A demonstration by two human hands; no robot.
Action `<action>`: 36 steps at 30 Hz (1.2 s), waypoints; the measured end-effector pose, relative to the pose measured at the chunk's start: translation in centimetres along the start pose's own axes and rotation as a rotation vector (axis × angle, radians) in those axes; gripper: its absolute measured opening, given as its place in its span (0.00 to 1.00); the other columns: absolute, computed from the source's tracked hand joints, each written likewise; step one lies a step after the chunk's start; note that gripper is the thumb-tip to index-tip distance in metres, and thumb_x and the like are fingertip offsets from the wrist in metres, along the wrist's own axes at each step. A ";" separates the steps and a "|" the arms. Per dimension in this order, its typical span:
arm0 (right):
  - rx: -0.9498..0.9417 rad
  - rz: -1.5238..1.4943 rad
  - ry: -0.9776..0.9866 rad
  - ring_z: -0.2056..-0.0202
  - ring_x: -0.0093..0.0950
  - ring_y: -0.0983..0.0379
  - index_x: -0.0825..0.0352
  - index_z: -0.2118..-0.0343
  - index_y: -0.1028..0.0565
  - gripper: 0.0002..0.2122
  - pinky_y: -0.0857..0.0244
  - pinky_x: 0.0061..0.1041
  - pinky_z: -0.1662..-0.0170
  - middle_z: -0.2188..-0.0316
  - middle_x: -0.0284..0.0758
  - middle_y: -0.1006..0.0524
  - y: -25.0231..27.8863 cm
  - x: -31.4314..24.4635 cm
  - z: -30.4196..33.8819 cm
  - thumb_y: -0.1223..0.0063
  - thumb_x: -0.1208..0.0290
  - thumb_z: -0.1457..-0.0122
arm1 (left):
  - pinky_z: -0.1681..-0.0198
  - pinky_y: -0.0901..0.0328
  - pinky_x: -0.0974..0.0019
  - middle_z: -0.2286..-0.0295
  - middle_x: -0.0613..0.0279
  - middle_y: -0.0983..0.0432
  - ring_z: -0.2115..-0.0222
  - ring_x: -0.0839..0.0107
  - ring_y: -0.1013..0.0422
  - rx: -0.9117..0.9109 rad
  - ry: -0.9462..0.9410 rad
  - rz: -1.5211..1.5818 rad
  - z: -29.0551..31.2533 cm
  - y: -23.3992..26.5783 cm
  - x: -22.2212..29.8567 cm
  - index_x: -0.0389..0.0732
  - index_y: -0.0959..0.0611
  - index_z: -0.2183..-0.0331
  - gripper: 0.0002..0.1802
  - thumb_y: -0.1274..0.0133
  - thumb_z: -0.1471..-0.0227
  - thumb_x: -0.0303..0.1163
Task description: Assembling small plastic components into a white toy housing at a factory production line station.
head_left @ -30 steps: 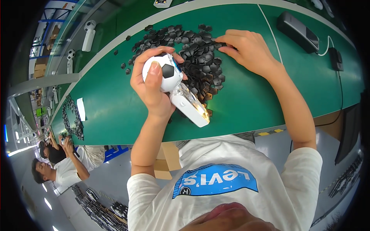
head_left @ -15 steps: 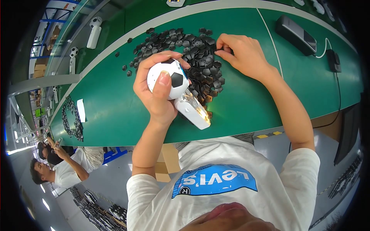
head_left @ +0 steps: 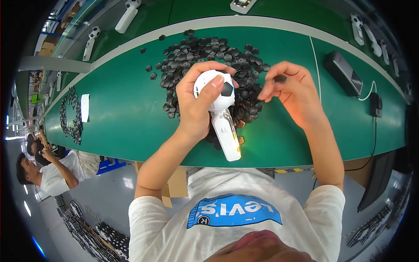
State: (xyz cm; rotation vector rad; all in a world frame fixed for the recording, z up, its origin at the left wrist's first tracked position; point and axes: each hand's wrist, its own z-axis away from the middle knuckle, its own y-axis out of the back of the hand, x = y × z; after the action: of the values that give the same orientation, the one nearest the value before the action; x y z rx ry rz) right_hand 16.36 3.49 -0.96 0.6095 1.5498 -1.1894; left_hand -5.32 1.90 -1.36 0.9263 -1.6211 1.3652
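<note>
My left hand [head_left: 192,105] is wrapped round the ball head of a white football-shaped device [head_left: 222,103], its thumb lying across the front. The head carries a black pentagon patch [head_left: 227,89]. From it the white handle [head_left: 228,139] slants down toward the table's near edge, with a yellow light glowing along one side. Between the fingers of my right hand [head_left: 297,94] is a small black pentagon piece [head_left: 280,79], held just right of the pile. That pile of loose black pentagon pieces [head_left: 192,54] spreads behind and beside the device, partly hidden by my left hand.
A grey-black box-shaped device [head_left: 342,72] with a white cable stands at the right, near a black adapter [head_left: 376,105]. White football-headed devices [head_left: 127,17] lie beyond the table's far rim. Another black pile [head_left: 72,115] and a white strip [head_left: 85,108] lie left, near a seated person [head_left: 56,174].
My right hand has lifted off the pile's edge and turned, now showing a black pentagon piece in its fingers. The handle has swung more upright. The whole view has shifted slightly.
</note>
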 end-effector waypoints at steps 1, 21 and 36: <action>0.060 -0.095 -0.032 0.76 0.23 0.27 0.74 0.61 0.29 0.09 0.32 0.20 0.72 0.73 0.37 0.24 0.1 -0.6 -0.2 0.57 0.79 0.42 | 0.71 0.28 0.69 0.62 0.49 0.25 0.67 0.69 0.25 0.000 0.018 -0.008 0.0 0.0 -0.2 0.32 0.26 0.59 0.17 0.47 0.48 0.33; -0.585 -0.793 -0.071 0.47 0.39 0.33 0.82 0.46 0.41 0.20 0.34 0.27 0.47 0.48 0.54 0.34 5.3 3.0 -2.2 0.62 0.72 0.37 | 0.72 0.28 0.69 0.64 0.55 0.23 0.69 0.70 0.24 0.072 0.185 0.058 -1.1 0.6 -0.5 0.36 0.23 0.61 0.16 0.45 0.49 0.36; 0.223 -0.188 -0.040 0.44 0.41 0.35 0.84 0.51 0.36 0.18 0.39 0.26 0.39 0.48 0.58 0.34 1.0 0.2 -1.3 0.67 0.87 0.45 | 0.72 0.27 0.69 0.62 0.53 0.24 0.68 0.71 0.25 0.043 0.180 0.059 -0.4 0.4 -0.5 0.35 0.24 0.60 0.16 0.46 0.47 0.36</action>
State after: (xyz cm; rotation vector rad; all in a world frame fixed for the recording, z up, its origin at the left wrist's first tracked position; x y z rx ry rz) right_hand 16.57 5.05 -1.54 0.5893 1.4763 -1.5222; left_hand -5.40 2.41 -1.88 0.7619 -1.4978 1.4848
